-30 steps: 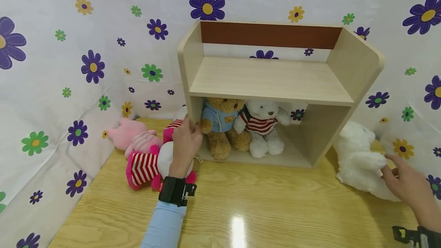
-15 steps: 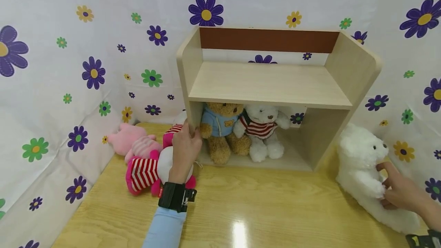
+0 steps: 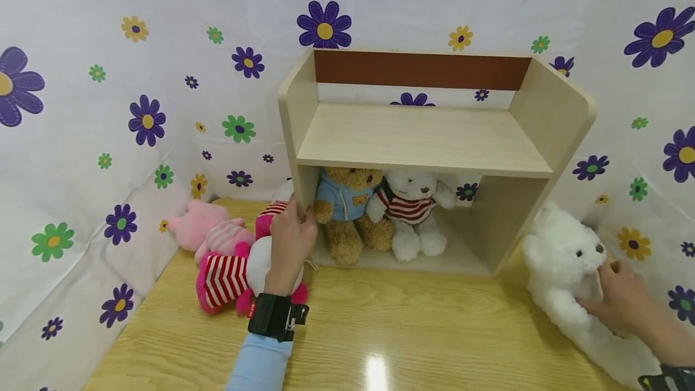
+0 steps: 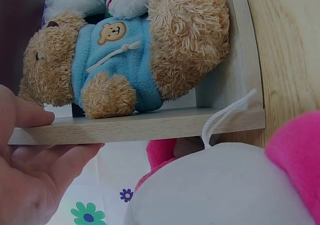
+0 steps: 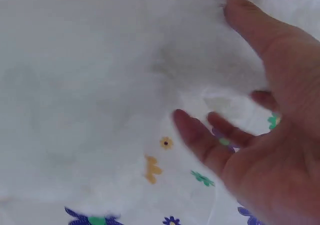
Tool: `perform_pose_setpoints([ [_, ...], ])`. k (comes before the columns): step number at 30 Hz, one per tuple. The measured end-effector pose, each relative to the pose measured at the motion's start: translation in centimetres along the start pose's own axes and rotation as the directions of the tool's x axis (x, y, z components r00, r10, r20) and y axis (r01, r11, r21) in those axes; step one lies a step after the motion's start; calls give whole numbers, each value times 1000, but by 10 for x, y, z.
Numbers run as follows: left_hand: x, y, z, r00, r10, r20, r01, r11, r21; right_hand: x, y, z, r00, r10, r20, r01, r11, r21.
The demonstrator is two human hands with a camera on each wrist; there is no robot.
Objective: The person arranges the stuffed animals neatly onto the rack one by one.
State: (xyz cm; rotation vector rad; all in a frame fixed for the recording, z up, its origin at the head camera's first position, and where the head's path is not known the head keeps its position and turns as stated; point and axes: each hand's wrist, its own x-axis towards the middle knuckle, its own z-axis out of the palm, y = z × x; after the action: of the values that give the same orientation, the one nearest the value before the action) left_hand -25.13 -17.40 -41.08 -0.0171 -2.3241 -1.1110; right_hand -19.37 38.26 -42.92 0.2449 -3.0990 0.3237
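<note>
My left hand [image 3: 290, 246] grips the left side panel of a light wood shelf [image 3: 423, 137]. In the left wrist view its thumb lies on the inner face and its fingers [image 4: 75, 160] on the outer. Inside the lower compartment a brown teddy bear [image 3: 347, 198] in a blue hoodie sits beside a white teddy bear [image 3: 412, 204] in a striped sweater. At the far right, a larger white plush bear [image 3: 564, 294] leans on the table. My right hand [image 3: 624, 306] is at its front, thumb against the fur, fingers spread apart in the right wrist view.
Left of the shelf lie a pink plush pig [image 3: 203, 225] and a pink-and-white plush toy [image 3: 233, 279] with red stripes. Another striped toy [image 3: 271, 210] is partly hidden behind my left hand. A flowered cloth [image 3: 179, 107] backs the wooden table [image 3: 380, 330].
The larger white bear has turned so its face shows and has come nearer. My right hand has shifted over its front. My left hand stays on the shelf panel.
</note>
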Motion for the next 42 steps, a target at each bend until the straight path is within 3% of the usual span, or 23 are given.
perform_pose_setpoints([
  [9, 0, -1, -1, 1000, -11, 3, 11, 1000, 0, 5, -6, 9, 992, -117, -51, 120, 990, 69],
  [16, 0, -3, -2, 1000, -2, -6, 2, 1000, -1, 0, -11, 10, 998, -61, -22, 63, 993, 100],
  [19, 1, -3, -3, 1000, -4, -11, 4, 1000, 7, -3, -13, 12, 994, -61, -96, 70, 993, 94],
  [26, 1, -2, -1, 1000, -1, -22, 1, 1000, 14, -19, -22, 24, 948, -68, -310, 111, 986, 125],
  [34, 0, -3, -2, 1000, 7, -18, -7, 1000, -1, -32, -60, 26, 936, 53, -349, 29, 974, 224],
  [37, -1, -2, -2, 1000, 10, -24, -10, 1000, -3, -32, -76, 28, 929, 57, -366, 39, 967, 251],
  [40, -1, -2, 0, 999, 16, -30, -16, 1000, -6, -30, -89, 33, 899, 17, -437, 117, 954, 277],
  [42, -1, -2, 2, 999, 24, -33, -24, 1000, -4, -28, -96, 37, 861, -21, -509, 181, 946, 268],
])
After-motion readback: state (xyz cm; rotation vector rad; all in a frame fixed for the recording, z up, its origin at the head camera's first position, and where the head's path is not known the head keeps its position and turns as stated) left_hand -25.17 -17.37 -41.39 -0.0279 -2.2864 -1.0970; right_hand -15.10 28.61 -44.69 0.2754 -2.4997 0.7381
